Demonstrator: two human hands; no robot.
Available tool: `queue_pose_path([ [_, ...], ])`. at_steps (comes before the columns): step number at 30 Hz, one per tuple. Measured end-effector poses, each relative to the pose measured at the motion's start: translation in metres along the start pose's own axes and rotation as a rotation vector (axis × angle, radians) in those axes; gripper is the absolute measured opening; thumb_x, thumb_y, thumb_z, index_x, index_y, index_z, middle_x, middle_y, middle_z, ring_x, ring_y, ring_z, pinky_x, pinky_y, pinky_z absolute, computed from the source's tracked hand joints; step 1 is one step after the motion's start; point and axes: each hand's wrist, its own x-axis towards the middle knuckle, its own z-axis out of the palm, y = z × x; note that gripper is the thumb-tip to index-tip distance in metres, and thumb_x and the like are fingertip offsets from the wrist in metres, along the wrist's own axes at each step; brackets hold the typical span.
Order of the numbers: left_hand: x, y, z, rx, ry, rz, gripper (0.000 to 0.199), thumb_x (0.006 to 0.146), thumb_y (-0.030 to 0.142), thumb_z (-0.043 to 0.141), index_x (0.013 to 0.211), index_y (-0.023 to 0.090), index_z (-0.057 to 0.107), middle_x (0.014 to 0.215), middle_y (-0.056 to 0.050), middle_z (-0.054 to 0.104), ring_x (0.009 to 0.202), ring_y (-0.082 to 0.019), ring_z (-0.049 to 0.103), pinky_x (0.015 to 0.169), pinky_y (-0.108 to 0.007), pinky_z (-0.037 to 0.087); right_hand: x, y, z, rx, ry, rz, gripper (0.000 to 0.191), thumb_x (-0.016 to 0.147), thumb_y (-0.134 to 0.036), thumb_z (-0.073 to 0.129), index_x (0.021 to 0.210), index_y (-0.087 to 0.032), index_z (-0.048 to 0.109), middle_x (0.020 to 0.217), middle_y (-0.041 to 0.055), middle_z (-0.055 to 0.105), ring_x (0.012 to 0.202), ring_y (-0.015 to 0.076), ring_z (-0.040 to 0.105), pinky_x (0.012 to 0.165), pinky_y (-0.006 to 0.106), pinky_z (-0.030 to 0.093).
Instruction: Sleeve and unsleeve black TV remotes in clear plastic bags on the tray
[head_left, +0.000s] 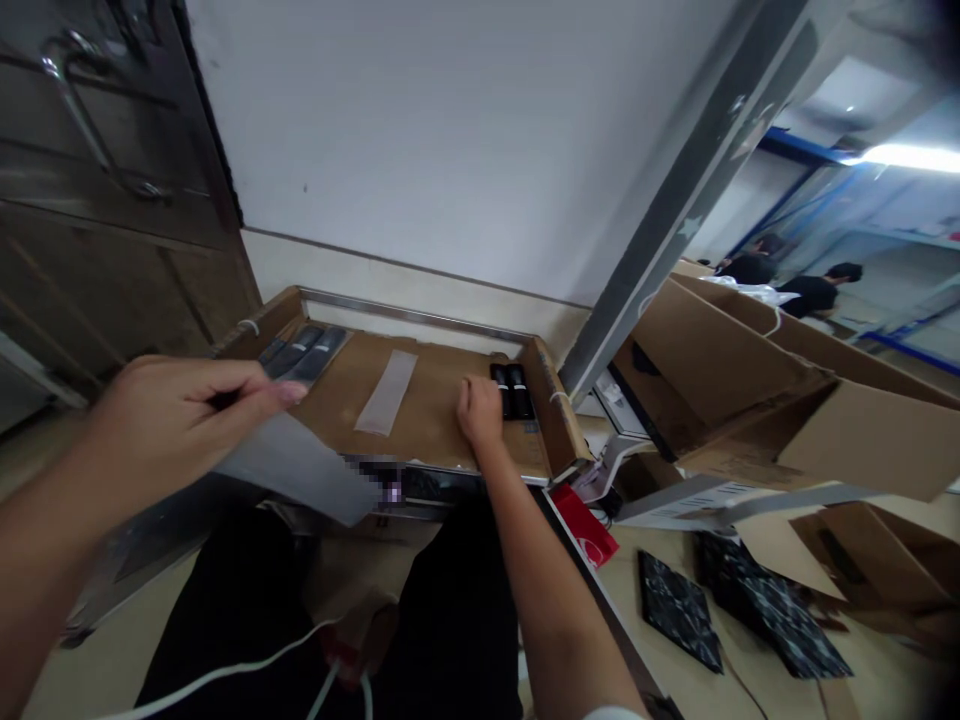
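Observation:
My left hand (202, 410) pinches the top end of a translucent plastic sleeve (307, 475) between thumb and fingers. The sleeve hangs at a slant over the front edge of a cardboard-lined tray (435, 440). My right hand (480, 410) rests on the tray's right half with its fingers curled; what they hold, if anything, is hidden. Just right of it lie two black cylindrical items (512, 390) with pale bands, side by side. A second translucent sleeve (387, 393) lies flat mid-tray. Several banded dark items in clear sleeves (306, 350) lie at the tray's left end.
Raised cardboard sides (559, 410) border the tray. A white wall (450, 150) stands behind it, and a door (97, 130) is at left. On the right are a large open carton (735, 370), a red bag (585, 525) and dark patterned packages (679, 605) on the floor. Two people sit far back.

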Motion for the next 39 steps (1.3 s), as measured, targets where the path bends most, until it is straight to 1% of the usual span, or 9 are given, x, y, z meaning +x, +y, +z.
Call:
queue_pose_path([
  [4, 0.049, 0.027, 0.035, 0.010, -0.083, 0.249, 0.058, 0.090, 0.064, 0.049, 0.058, 0.017, 0.057, 0.049, 0.004, 0.039, 0.051, -0.009, 0.038, 0.056, -0.025, 0.027, -0.024, -0.025, 0.006, 0.866, -0.435, 0.087, 0.069, 0.101, -0.063, 0.020, 0.107, -0.015, 0.070, 0.092, 0.0113, 0.072, 0.084, 0.0198, 0.065, 0.079, 0.031, 0.046],
  [6, 0.081, 0.032, 0.067, -0.020, -0.101, 0.251, 0.057, 0.092, 0.061, 0.048, 0.057, 0.017, 0.055, 0.050, 0.003, 0.042, 0.054, -0.011, 0.040, 0.056, -0.027, 0.026, -0.029, -0.029, 0.006, 1.060, -0.555, 0.166, 0.069, 0.094, -0.072, 0.034, 0.101, -0.014, 0.071, 0.086, 0.0081, 0.071, 0.079, 0.0185, 0.063, 0.075, 0.030, 0.046],
  [9, 0.124, 0.025, 0.118, 0.024, -0.127, 0.169, 0.054, 0.090, 0.061, 0.050, 0.059, 0.017, 0.059, 0.054, 0.000, 0.050, 0.055, -0.013, 0.041, 0.057, -0.029, 0.025, -0.030, -0.024, 0.004, 1.077, -0.502, 0.312, 0.056, 0.078, -0.071, 0.062, 0.081, -0.015, 0.068, 0.070, 0.0005, 0.063, 0.067, 0.0138, 0.054, 0.064, 0.025, 0.041],
  [13, 0.161, -0.003, 0.162, 0.147, -0.154, 0.069, 0.056, 0.086, 0.067, 0.053, 0.065, 0.017, 0.067, 0.061, -0.006, 0.058, 0.059, -0.017, 0.047, 0.059, -0.031, 0.026, -0.025, -0.018, 0.011, 1.100, -0.403, 0.385, 0.048, 0.073, -0.063, 0.070, 0.078, -0.016, 0.064, 0.069, -0.0015, 0.058, 0.063, 0.0114, 0.048, 0.061, 0.023, 0.037],
  [22, 0.184, -0.059, 0.168, 0.213, -0.121, -0.067, 0.060, 0.084, 0.073, 0.054, 0.080, 0.015, 0.071, 0.074, -0.011, 0.065, 0.079, -0.024, 0.058, 0.071, -0.032, 0.036, -0.021, -0.026, 0.040, 0.788, -0.392, 0.116, 0.032, 0.098, -0.041, 0.048, 0.108, -0.016, 0.064, 0.059, -0.0043, 0.055, 0.054, 0.0116, 0.051, 0.058, 0.023, 0.039],
  [27, 0.179, -0.059, 0.169, 0.132, 0.079, -0.078, 0.043, 0.092, 0.057, 0.050, 0.084, 0.018, 0.067, 0.083, -0.012, 0.068, 0.083, -0.027, 0.061, 0.076, -0.035, 0.043, -0.013, -0.033, 0.051, 0.522, -0.224, 0.148, 0.036, 0.103, -0.034, 0.037, 0.122, -0.018, 0.062, 0.082, 0.0050, 0.070, 0.082, 0.0187, 0.067, 0.078, 0.029, 0.048],
  [32, 0.122, -0.070, 0.202, -0.098, 0.103, 0.099, 0.035, 0.094, 0.047, 0.046, 0.101, 0.017, 0.064, 0.100, -0.011, 0.069, 0.095, -0.025, 0.062, 0.090, -0.036, 0.047, -0.013, -0.042, 0.048, 0.460, -0.227, 0.081, 0.043, 0.104, -0.044, 0.035, 0.130, -0.021, 0.060, 0.123, 0.0109, 0.068, 0.114, 0.0225, 0.063, 0.096, 0.034, 0.045],
  [35, 0.075, -0.090, 0.228, -0.205, 0.116, 0.001, 0.041, 0.093, 0.047, 0.044, 0.113, 0.015, 0.060, 0.115, -0.015, 0.066, 0.105, -0.027, 0.062, 0.095, -0.039, 0.047, -0.016, -0.044, 0.044, 0.510, -0.305, 0.045, 0.054, 0.104, -0.054, 0.029, 0.131, -0.021, 0.061, 0.092, 0.0073, 0.075, 0.100, 0.0214, 0.068, 0.091, 0.033, 0.046],
  [39, 0.041, -0.108, 0.245, -0.296, 0.064, -0.125, 0.044, 0.094, 0.050, 0.043, 0.114, 0.015, 0.058, 0.111, -0.014, 0.067, 0.100, -0.026, 0.064, 0.092, -0.039, 0.050, -0.018, -0.042, 0.044, 0.650, -0.332, 0.122, 0.068, 0.102, -0.062, 0.021, 0.127, -0.016, 0.064, 0.053, -0.0011, 0.062, 0.068, 0.0179, 0.067, 0.073, 0.027, 0.047],
])
